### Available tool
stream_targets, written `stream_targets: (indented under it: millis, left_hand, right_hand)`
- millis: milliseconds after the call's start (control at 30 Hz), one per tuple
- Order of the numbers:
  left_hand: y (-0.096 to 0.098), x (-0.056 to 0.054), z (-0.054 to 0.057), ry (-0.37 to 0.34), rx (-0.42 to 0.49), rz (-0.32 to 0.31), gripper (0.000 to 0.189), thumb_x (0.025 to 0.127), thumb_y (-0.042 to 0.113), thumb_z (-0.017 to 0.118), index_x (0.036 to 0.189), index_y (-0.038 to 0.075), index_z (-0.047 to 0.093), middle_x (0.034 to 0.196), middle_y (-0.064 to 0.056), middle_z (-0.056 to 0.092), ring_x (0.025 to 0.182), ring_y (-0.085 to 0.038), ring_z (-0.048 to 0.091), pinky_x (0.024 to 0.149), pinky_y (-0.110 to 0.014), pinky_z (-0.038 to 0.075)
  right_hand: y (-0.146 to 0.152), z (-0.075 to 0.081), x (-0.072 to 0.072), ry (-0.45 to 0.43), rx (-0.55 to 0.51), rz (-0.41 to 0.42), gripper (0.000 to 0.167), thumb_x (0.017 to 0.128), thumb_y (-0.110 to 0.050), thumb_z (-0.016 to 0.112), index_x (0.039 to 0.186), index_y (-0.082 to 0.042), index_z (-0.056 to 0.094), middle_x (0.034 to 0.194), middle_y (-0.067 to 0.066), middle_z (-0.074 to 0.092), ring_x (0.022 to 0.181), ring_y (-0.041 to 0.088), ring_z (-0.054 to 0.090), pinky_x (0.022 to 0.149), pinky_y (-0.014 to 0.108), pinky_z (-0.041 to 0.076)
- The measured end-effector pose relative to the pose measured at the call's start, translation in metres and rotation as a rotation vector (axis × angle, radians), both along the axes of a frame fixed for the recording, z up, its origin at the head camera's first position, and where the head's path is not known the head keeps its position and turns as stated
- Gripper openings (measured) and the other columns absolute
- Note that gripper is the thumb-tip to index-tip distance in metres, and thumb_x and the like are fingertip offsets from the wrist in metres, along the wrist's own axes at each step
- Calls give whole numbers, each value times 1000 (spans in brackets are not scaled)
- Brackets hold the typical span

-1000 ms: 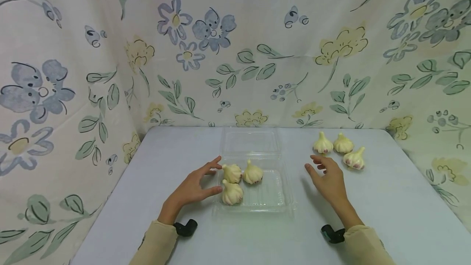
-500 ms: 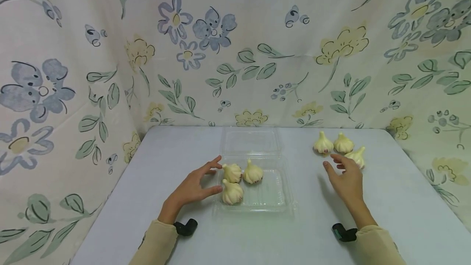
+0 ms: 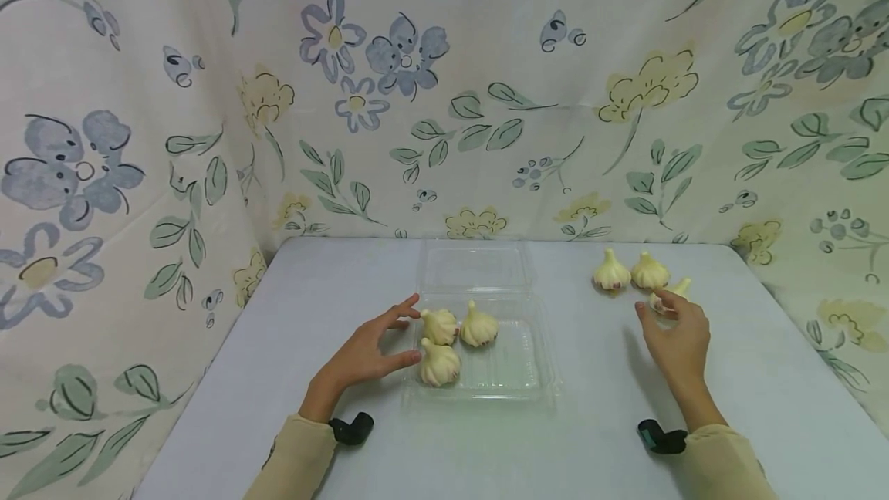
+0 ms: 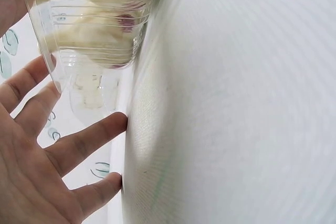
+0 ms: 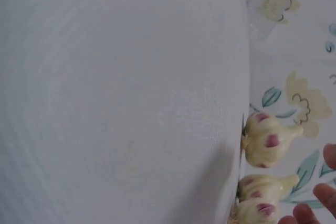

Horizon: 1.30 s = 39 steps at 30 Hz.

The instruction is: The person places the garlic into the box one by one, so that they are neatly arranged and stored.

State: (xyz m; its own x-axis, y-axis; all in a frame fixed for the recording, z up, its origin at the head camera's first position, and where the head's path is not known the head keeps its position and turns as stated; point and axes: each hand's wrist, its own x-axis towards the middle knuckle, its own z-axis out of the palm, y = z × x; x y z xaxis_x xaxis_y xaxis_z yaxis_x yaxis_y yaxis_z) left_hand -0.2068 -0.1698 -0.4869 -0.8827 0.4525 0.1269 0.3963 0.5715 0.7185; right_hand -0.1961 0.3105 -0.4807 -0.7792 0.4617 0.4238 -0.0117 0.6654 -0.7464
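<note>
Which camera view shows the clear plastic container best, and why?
The head view: the clear container shows nearly whole, lid open, three garlic bulbs inside. The left wrist view crops it, close up; the right wrist view catches only a clear piece, probably the lid.

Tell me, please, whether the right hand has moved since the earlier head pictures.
Yes. In the head view, the right hand has moved rightward, away from the clear container and to the rightmost garlic bulb.

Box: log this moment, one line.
left hand: at box; right hand: at front loose bulb; box: open; boxed bulbs: three; loose bulbs: three
</note>
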Motion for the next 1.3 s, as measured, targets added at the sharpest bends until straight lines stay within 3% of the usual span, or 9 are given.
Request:
stream_targets:
  millis: [200,433,933,1100,1200,1300]
  left_hand:
    - [1,0,0,4,-1,1,80,89,51,74,156,46,31,147,14,54,133,-28,60,107,-68,41]
    - [0,0,0,2,-3,1,82,89,51,74,157,46,30,147,13,55,133,-28,60,107,-68,41]
    - [2,0,0,-5,-6,4,82,89,51,74,157,46,29,148,10,55,134,-27,59,108,-69,40]
    - [2,0,1,-5,-8,6,82,89,51,75,157,46,30,148,12,54,134,-27,59,108,-68,40]
    - [2,0,1,-6,-8,6,82,89,51,75,157,46,30,148,12,54,134,-27,59,108,-68,40]
    - [2,0,1,-8,-9,7,82,89,51,75,157,46,30,147,12,54,134,-27,59,108,-68,40]
  right_hand:
    - [9,2,-1,6,-54,-72,51,90,-12,72,136,5,59,122,30,57,110,39,49,83,38,31]
    - [21,2,-2,-123,-150,-141,66,96,-25,67,153,-1,42,141,27,46,126,38,42,85,34,30]
    - [41,-1,-6,-363,-217,-56,84,99,-46,58,159,2,25,150,33,33,132,46,42,81,34,37]
    - [47,-3,-11,-437,-211,-11,89,99,-51,55,159,4,21,152,37,31,136,49,41,91,46,43]
    - [50,-2,-14,-461,-201,5,90,99,-53,54,159,6,21,152,39,33,137,51,41,100,57,42]
    - [52,-1,-15,-478,-192,14,90,98,-53,54,158,7,22,151,40,36,137,52,41,104,60,40]
